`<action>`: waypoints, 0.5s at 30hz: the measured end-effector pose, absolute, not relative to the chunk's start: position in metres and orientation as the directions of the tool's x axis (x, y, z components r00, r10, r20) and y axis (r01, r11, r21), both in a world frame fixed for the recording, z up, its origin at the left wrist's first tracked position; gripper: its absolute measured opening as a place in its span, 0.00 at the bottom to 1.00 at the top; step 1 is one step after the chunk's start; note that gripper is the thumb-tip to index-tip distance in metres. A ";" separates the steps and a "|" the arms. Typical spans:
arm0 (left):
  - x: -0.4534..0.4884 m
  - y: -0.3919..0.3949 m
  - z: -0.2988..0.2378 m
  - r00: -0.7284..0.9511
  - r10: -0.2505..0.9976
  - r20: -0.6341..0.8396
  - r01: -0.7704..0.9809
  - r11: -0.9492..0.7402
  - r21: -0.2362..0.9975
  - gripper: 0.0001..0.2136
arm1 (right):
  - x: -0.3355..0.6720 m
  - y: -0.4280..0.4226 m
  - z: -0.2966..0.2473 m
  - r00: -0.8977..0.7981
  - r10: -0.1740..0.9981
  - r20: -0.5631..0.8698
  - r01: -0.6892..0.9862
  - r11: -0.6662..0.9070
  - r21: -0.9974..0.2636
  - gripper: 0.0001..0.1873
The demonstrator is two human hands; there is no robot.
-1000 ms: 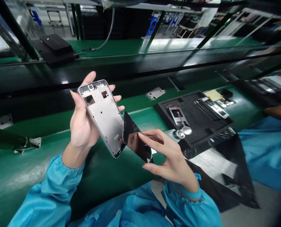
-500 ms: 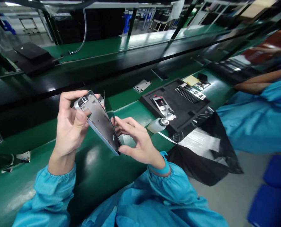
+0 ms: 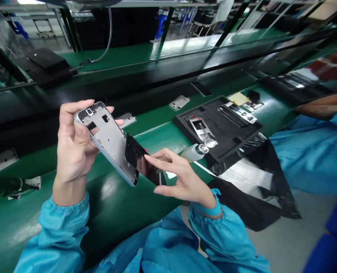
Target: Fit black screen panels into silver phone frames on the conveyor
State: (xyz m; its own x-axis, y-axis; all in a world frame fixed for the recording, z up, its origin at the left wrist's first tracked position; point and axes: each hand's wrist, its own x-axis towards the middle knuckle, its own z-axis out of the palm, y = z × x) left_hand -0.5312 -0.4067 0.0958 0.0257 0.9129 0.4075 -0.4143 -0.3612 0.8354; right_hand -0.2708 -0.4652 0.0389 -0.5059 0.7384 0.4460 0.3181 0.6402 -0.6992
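Observation:
My left hand (image 3: 76, 142) grips a phone frame (image 3: 107, 138) by its upper end, thumb on the near edge and fingers behind. The frame is tilted, its grey inner face with small cutouts showing. Between the thumb and fingers of my right hand (image 3: 180, 174) is a dark, glossy phone screen (image 3: 141, 157). The screen's upper-left end overlaps the lower part of the frame from my view; whether they touch I cannot tell. Behind my left hand's fingertips, another phone frame (image 3: 127, 119) lies on the green surface.
A black foam tray (image 3: 182, 127) at the right carries a phone frame (image 3: 202, 129) and several thin strips. A bottle with a metal cap (image 3: 194, 151) stands by its near corner. A dark phone (image 3: 202, 88) lies beyond. A co-worker's blue sleeve (image 3: 313, 151) is at far right.
My right hand has moved right and away from the frame with the screen, so more of the frame's grey inside shows. My left hand still grips the frame.

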 end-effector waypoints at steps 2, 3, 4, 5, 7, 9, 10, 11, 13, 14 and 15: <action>-0.530 -0.407 0.096 0.030 0.921 0.389 -0.410 -0.343 0.845 0.23 | -0.272 -0.465 0.038 -0.517 0.735 0.439 0.317 0.641 -0.699 0.37; -0.531 -0.407 0.096 0.033 0.923 0.384 -0.413 -0.338 0.846 0.23 | -0.271 -0.464 0.038 -0.519 0.732 0.442 0.312 0.643 -0.699 0.37; -0.531 -0.406 0.096 0.028 0.924 0.382 -0.418 -0.337 0.844 0.23 | -0.270 -0.465 0.038 -0.519 0.730 0.445 0.308 0.645 -0.699 0.37; -0.532 -0.405 0.096 0.023 0.925 0.380 -0.423 -0.335 0.842 0.23 | -0.268 -0.465 0.038 -0.518 0.728 0.448 0.305 0.647 -0.699 0.37; -0.535 -0.404 0.095 0.021 0.926 0.377 -0.433 -0.332 0.838 0.23 | -0.264 -0.466 0.039 -0.515 0.726 0.455 0.304 0.651 -0.695 0.37; -0.537 -0.403 0.095 0.038 0.928 0.370 -0.432 -0.319 0.844 0.23 | -0.261 -0.465 0.039 -0.517 0.725 0.455 0.304 0.652 -0.694 0.38; -0.537 -0.403 0.095 0.048 0.930 0.364 -0.427 -0.310 0.849 0.24 | -0.261 -0.465 0.039 -0.519 0.726 0.452 0.305 0.650 -0.696 0.38; -0.536 -0.403 0.095 0.057 0.931 0.361 -0.420 -0.306 0.854 0.24 | -0.262 -0.464 0.038 -0.520 0.728 0.447 0.304 0.647 -0.699 0.37; -0.532 -0.405 0.095 0.065 0.933 0.355 -0.403 -0.301 0.864 0.24 | -0.270 -0.460 0.036 -0.519 0.727 0.450 0.285 0.643 -0.711 0.38; -0.530 -0.406 0.094 0.076 0.934 0.349 -0.390 -0.294 0.873 0.23 | -0.275 -0.458 0.034 -0.511 0.727 0.459 0.268 0.642 -0.718 0.38; -0.527 -0.406 0.093 0.081 0.932 0.355 -0.383 -0.299 0.874 0.22 | -0.282 -0.456 0.031 -0.494 0.732 0.470 0.248 0.636 -0.731 0.40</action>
State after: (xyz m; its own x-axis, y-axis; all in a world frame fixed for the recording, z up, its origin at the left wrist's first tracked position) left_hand -0.5272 -0.4060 0.0930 0.0808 0.9315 0.3546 -0.3829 -0.2994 0.8739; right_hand -0.2822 -0.4559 0.0311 -0.4939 0.7318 0.4695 0.2482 0.6362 -0.7305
